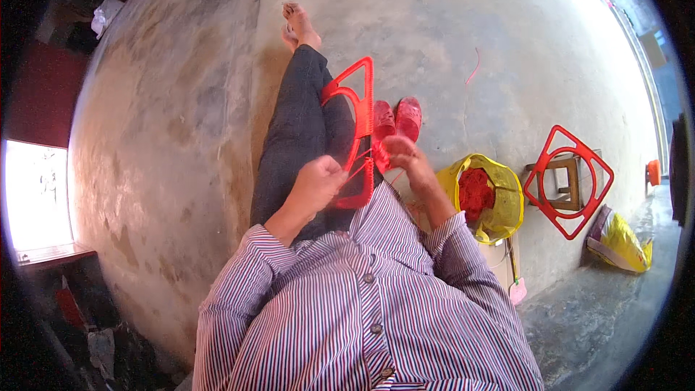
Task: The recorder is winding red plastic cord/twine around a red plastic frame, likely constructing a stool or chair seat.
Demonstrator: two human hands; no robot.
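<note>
A red diamond-shaped frame with an inner ring (365, 112) stands on edge across my lap, leaning on my dark trousers. Thin red cord (357, 171) is strung at the frame's near side, between my two hands. To the left of the frame, my left hand (318, 182) is closed in a pinch, with a strand of the cord running from its fingertips to the frame. My right hand (407, 158) is just right of the frame, close to the cord. Its fingers are blurred, and I cannot make out whether they grip a strand.
A yellow bag (515, 206) holding a red tangle (475, 194) stands at my right. Beyond it, a second red frame (608, 174) leans on a small wooden stool (574, 182). Red slippers (408, 117) lie ahead, and a loose red strand (474, 66) is on the concrete floor.
</note>
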